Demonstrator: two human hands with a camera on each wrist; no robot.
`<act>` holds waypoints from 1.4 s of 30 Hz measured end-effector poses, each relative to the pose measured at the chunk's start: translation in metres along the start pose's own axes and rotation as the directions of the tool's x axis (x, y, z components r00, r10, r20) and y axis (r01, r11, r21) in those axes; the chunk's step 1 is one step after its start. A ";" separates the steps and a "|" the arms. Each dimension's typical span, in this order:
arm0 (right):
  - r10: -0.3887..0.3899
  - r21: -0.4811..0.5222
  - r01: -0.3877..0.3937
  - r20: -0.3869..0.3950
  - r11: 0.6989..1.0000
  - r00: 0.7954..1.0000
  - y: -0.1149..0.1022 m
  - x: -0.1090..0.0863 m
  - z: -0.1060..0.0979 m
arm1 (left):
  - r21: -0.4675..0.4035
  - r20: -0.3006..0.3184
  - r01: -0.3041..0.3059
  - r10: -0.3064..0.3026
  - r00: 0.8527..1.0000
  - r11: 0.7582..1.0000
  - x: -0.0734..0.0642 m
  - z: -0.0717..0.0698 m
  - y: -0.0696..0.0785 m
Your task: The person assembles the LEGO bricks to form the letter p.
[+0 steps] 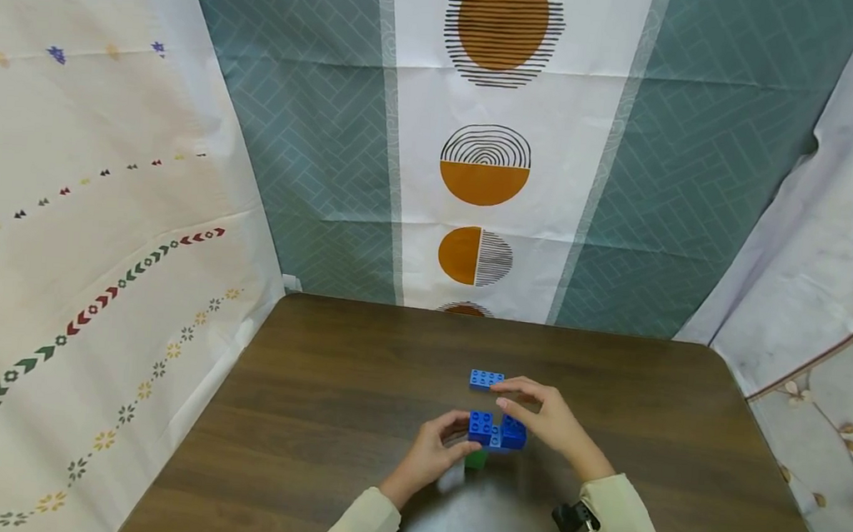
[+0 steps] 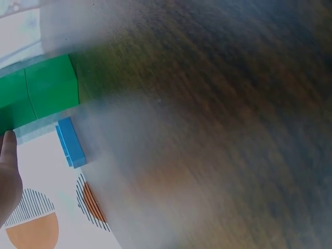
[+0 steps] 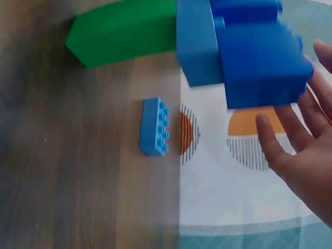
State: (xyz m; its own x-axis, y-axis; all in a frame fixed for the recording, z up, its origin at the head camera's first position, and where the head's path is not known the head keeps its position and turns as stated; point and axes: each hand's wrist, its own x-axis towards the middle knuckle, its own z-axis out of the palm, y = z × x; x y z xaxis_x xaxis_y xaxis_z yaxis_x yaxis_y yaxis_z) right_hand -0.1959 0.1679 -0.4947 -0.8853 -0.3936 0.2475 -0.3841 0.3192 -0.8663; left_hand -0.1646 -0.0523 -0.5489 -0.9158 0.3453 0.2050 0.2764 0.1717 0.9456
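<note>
Stack of toy blocks [image 1: 495,441] near the middle of a brown wooden surface [image 1: 291,456], about halfway between its left and right edges. Its upright base is of green blocks [image 3: 122,33]; across the top lies a light blue block [image 3: 198,46], bearing a dark blue block on the left [image 1: 480,427] and another on the right [image 1: 513,433], with a gap between them.

A person's left hand [image 1: 436,450] curls its thumb and fingers round the left side of the stack, holding it. The right hand [image 1: 553,418] is loosely spread just beside the right dark blue block, gripping nothing; whether a fingertip touches that block cannot be told. A loose blue block [image 1: 486,379], studded, lies between the stack and the surface's far edge.

Both arms wear cream sleeves [image 1: 639,529], and a black device [image 1: 569,518] sits at the right wrist. Beyond the far edge hangs a teal and white curtain [image 1: 316,140] printed with orange circles.
</note>
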 end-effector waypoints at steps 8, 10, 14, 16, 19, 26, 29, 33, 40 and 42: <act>0.055 0.071 -0.051 -0.052 0.996 0.997 0.014 0.020 -0.012 | -0.020 0.005 0.020 -0.020 1.000 1.000 0.000 0.001 -0.015; 0.067 0.075 -0.063 -0.053 0.995 0.996 0.012 0.024 -0.013 | -0.022 0.004 0.018 -0.018 1.000 1.000 0.000 0.001 -0.016; 0.071 0.113 -0.065 -0.044 0.991 0.997 0.018 0.031 -0.012 | -0.037 0.011 0.016 -0.015 1.000 0.999 0.001 0.000 -0.017; 0.063 0.135 -0.056 -0.048 0.989 0.997 0.030 0.034 -0.009 | -0.035 0.012 0.021 -0.020 1.000 0.999 0.001 0.000 -0.017; 0.108 0.150 -0.098 -0.057 0.984 0.993 0.057 0.040 -0.003 | -0.023 0.013 0.036 -0.036 0.999 0.999 -0.001 -0.001 -0.009; 0.271 0.104 -0.265 -0.054 0.959 0.961 0.092 0.049 0.006 | -0.035 0.001 0.029 -0.028 1.000 0.999 0.001 0.003 -0.018; 0.320 0.116 -0.312 -0.059 0.943 0.946 0.099 0.051 0.010 | -0.041 0.002 0.006 -0.006 1.000 0.999 0.001 0.003 -0.019; 0.373 0.124 -0.363 -0.071 0.924 0.925 0.105 0.052 0.014 | -0.041 0.000 0.000 0.000 1.000 0.999 0.001 0.003 -0.018; 0.400 0.074 -0.394 -0.099 0.916 0.911 0.109 0.052 0.021 | -0.035 0.009 0.022 -0.022 1.000 0.999 0.001 0.002 -0.016; 0.411 0.059 -0.407 -0.113 0.912 0.905 0.109 0.052 0.023 | -0.029 0.008 0.029 -0.028 1.000 0.999 0.001 0.001 -0.016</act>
State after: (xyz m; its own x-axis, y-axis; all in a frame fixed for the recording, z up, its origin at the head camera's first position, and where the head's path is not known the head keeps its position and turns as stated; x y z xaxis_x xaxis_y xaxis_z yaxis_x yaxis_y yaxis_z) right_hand -0.2777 0.1620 -0.5862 -0.9884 -0.1274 -0.0828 0.0252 0.4002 -0.9161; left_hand -0.1699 -0.0535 -0.5642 -0.9211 0.3474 0.1761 0.2414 0.1546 0.9580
